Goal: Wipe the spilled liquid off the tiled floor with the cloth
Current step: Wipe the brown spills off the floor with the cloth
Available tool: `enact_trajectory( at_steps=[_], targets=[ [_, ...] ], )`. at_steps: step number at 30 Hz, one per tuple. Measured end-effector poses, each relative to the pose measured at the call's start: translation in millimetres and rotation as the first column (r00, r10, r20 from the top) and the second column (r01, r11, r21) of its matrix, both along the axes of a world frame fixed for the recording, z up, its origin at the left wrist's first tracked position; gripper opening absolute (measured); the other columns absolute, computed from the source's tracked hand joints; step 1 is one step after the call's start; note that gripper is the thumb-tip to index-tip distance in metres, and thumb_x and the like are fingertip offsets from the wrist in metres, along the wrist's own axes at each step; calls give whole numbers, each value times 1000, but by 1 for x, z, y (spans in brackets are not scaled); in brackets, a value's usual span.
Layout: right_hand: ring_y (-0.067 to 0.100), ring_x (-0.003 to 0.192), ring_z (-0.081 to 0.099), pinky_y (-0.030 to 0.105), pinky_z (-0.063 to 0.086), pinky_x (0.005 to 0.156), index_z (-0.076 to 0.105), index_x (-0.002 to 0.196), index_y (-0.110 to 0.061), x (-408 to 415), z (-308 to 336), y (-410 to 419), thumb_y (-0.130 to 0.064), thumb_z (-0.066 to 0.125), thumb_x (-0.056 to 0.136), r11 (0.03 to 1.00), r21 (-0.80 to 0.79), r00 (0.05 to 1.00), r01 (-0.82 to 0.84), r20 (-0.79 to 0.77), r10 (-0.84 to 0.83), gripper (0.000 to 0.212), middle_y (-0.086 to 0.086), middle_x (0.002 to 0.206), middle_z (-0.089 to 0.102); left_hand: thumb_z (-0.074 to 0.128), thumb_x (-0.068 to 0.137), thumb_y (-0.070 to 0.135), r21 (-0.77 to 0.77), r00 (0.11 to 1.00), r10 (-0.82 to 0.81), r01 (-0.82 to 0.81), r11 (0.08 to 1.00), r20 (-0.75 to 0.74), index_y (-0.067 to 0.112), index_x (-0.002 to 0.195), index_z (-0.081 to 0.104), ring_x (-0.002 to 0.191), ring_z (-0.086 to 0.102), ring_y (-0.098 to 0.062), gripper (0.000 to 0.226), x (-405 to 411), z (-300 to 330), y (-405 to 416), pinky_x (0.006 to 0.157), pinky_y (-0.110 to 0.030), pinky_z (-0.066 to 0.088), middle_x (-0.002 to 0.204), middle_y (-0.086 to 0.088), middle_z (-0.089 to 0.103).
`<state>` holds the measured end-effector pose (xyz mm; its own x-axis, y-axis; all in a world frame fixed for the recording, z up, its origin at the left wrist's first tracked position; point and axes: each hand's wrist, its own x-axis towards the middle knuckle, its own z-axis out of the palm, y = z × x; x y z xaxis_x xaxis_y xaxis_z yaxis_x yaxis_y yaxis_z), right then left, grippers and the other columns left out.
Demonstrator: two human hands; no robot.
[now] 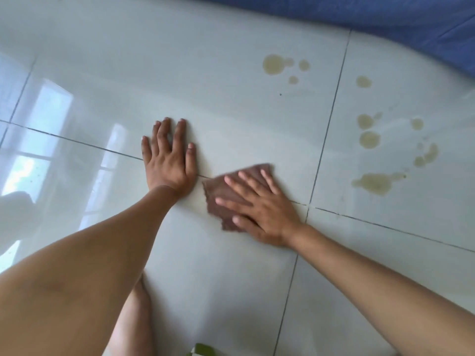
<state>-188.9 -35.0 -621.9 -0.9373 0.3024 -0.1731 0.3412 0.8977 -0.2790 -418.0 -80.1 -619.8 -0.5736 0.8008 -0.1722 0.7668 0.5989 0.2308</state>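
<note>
The person's right hand [259,210] is lying flat with fingers spread on a brown, roughly rectangular cloth [232,194], pressing it against the glossy pale grey tiled floor [205,86]; the hand is fully open and is not gripping the fabric, only bearing down on it. The cloth is sitting just beside a dark grout line, close to where four tiles are meeting, and its edges are looking slightly blurred. The left hand [169,160] is resting palm-down on bare tile just to the left of the cloth, fingers extended and holding nothing (it is propping against the floor, apart from the cloth). Yellowish-brown puddles of spilled liquid [375,183] are lying well to the right of the cloth, on the neighbouring tile, with further round drops [273,64] scattered farther up. A blue fabric edge [385,16] is running along the top right. A bare knee [133,319] is showing at the bottom.
</note>
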Motion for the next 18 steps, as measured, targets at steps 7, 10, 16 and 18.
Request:
enact_trajectory(
  at_steps=[7,10,16,18],
  targets=[
    [29,144,19,56,1,114,15,143,-45,92,0,69,-67,9,90,979,139,976,150,137,-169,58,1,156,23,26,97,40,6,1000,12,-12,1000,3,27,151,18,150,5,-22,57,1,0,0,121,-45,0,161,-7,13],
    [27,146,16,59,5,115,22,144,-43,61,2,107,-69,15,87,829,190,831,526,94,-549,63,2,159,19,27,96,41,13,1000,13,-13,1000,1,27,151,19,150,5,-23,57,2,-1,1,121,-45,0,161,-7,14],
    [27,148,5,56,-5,115,22,145,-43,-41,0,87,-52,31,94,774,73,772,629,59,-633,53,-1,161,9,27,96,40,9,1000,15,-15,1000,-4,27,151,19,150,6,-24,57,2,-1,1,121,-45,1,161,-7,14],
    [28,147,11,53,-6,115,27,144,-42,-59,-1,51,-51,30,93,860,55,861,507,16,-509,51,0,160,16,27,96,40,11,1000,11,-11,1000,-7,27,151,20,150,7,-24,57,1,-1,2,121,-46,1,160,-8,15]
  ],
)
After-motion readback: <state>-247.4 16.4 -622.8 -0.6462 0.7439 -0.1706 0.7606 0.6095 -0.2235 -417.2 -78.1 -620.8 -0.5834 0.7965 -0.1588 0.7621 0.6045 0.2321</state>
